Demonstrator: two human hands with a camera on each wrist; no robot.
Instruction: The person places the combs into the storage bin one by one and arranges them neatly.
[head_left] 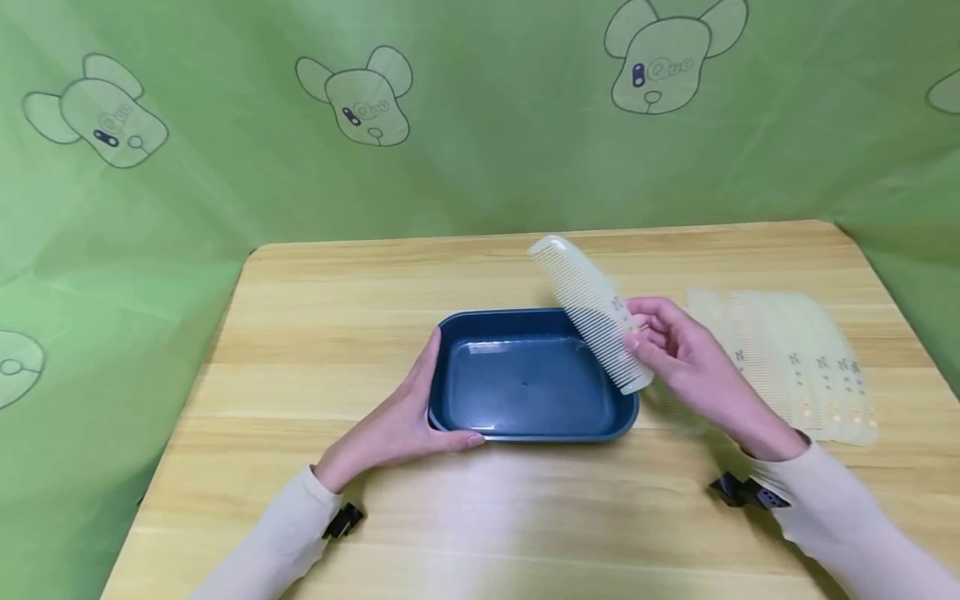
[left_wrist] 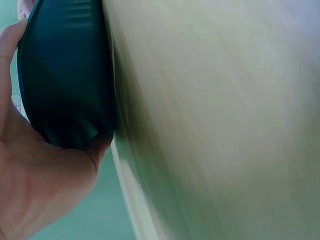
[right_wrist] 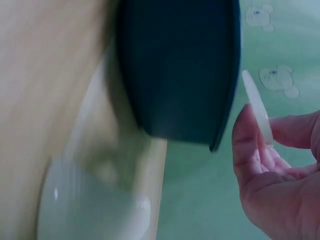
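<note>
My left hand [head_left: 401,414] grips the left end of a dark blue plastic tray [head_left: 437,375], thumb along its near side. The left wrist view shows the same hand [left_wrist: 47,175] spread round the tray's end wall [left_wrist: 70,70]. Between thumb and fingers, my right hand [head_left: 693,362] pinches a pale, translucent comb [head_left: 592,308]. The comb slants above the tray's right end, teeth toward the left. Seen edge-on in the right wrist view, the comb [right_wrist: 257,107] stands above the level of the tray rim. The tray's inside holds nothing.
Several similar combs [head_left: 795,367] lie overlapping on the wooden table [head_left: 315,325], right of the tray and partly behind my right hand. A green cloth [head_left: 487,183] with bear-head drawings hangs behind the table and along its sides.
</note>
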